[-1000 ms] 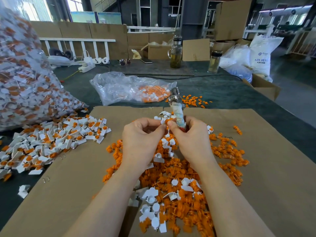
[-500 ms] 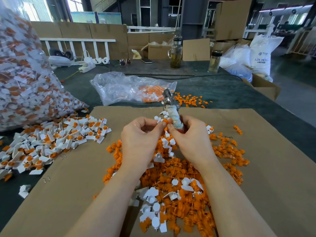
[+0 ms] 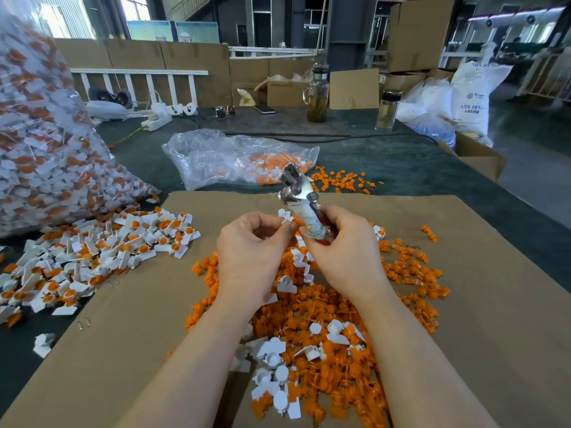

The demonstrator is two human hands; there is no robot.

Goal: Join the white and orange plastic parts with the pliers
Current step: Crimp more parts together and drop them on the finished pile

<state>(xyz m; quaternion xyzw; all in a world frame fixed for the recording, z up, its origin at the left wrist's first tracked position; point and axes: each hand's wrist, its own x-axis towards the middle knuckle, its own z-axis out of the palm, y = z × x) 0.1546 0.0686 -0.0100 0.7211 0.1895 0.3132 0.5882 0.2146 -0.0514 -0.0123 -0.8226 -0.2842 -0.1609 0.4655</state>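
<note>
Standing over a sheet of brown cardboard (image 3: pixel 463 304), the person holds both hands raised above a heap of loose parts. Right hand (image 3: pixel 346 254): fingers curled round the taped handle of the pliers (image 3: pixel 304 208), which rise tilted away from the person, metal head uppermost and clear of the fist. Whether the plier head is closed cannot be told from here. Left hand (image 3: pixel 250 257): thumb and forefinger pinched together on a small white part (image 3: pixel 285 218), held just beside the plier handle and touching the right hand's fingertips. An orange edge shows at the pinch, too small to identify.

Directly beneath the hands, on the cardboard, lies the mixed heap of orange parts (image 3: pixel 324 307) with loose white parts (image 3: pixel 275 359) scattered through it, thickest toward the person. To the left, well apart from the hands, a spread of joined white-and-orange pieces (image 3: pixel 92 257) runs off the cardboard onto the dark table (image 3: pixel 401 168). Behind that pile stands a large clear sack (image 3: pixel 37 143) filled with similar pieces. A flatter clear bag (image 3: pixel 225 159) holding orange and white parts lies beyond the pliers.
</note>
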